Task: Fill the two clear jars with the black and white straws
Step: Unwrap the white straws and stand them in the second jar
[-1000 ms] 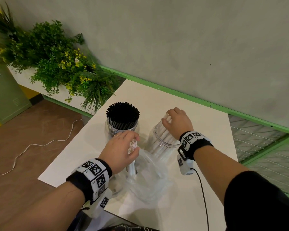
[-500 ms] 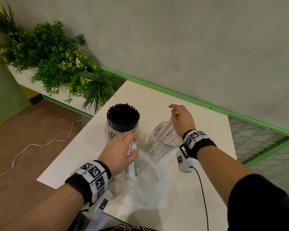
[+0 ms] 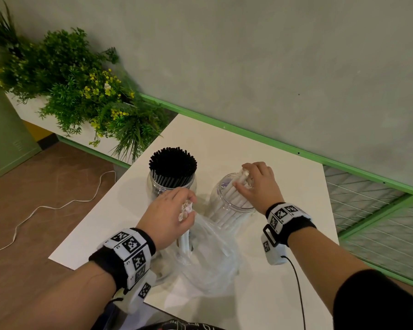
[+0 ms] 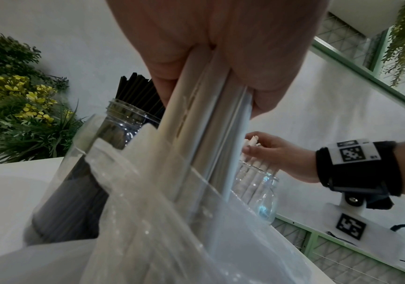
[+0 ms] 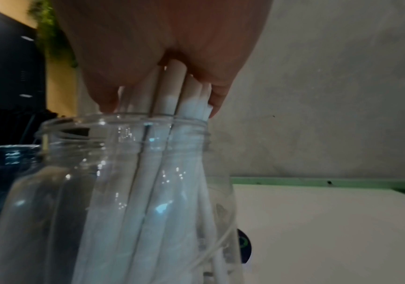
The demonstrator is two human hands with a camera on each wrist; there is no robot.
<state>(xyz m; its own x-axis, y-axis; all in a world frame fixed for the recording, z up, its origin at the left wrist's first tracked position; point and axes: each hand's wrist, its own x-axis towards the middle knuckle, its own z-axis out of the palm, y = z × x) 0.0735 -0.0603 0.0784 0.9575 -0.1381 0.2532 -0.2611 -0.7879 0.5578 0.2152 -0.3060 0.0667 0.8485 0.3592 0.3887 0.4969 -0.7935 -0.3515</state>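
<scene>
Two clear jars stand on the white table (image 3: 224, 144). The left jar (image 3: 153, 184) is packed with black straws (image 3: 172, 163). The right jar (image 3: 221, 201) holds several white straws (image 3: 231, 198) leaning in it. My right hand (image 3: 255, 184) is over its mouth and grips the tops of the white straws (image 5: 172, 92). My left hand (image 3: 169, 217) holds a bunch of white straws (image 4: 196, 107) upright in a clear plastic bag (image 3: 210, 263) near the table's front edge.
A planter of green plants with yellow flowers (image 3: 81, 91) stands left of the table. A white cable (image 3: 45, 208) lies on the brown floor. A green rail (image 3: 260, 139) runs along the grey wall, with wire mesh (image 3: 379, 222) at the right.
My right hand rose from the right jar half a second ago, then came back down onto the white straws and closed on them. My left hand stayed holding its bunch.
</scene>
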